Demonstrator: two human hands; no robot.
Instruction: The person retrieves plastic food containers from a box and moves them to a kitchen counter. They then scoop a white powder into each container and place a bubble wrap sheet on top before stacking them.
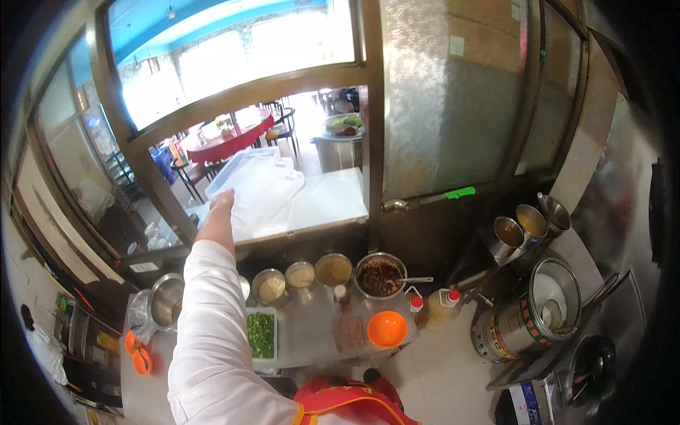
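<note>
My left hand (223, 200) reaches through the serving window at the end of a white sleeve. It grips the near left edge of a fanned stack of translucent plastic lids (265, 186), and most of its fingers are hidden. The stack is over the white counter ledge (334, 194). My right hand is out of view. Below the window, a steel worktable (305, 340) bears a white tray of chopped green herbs (261, 334), an orange bowl (387, 329) and a steel bowl of dark red chili sauce (380, 274) with a spoon in it.
Steel pots of pale sauce (269, 287) line the table's back edge. Oil jugs (445, 305) stand at its right end, near a tall steel boiler (523, 313). A green-handled knife (459, 193) lies on the sill. More orange bowls (142, 361) are on the left.
</note>
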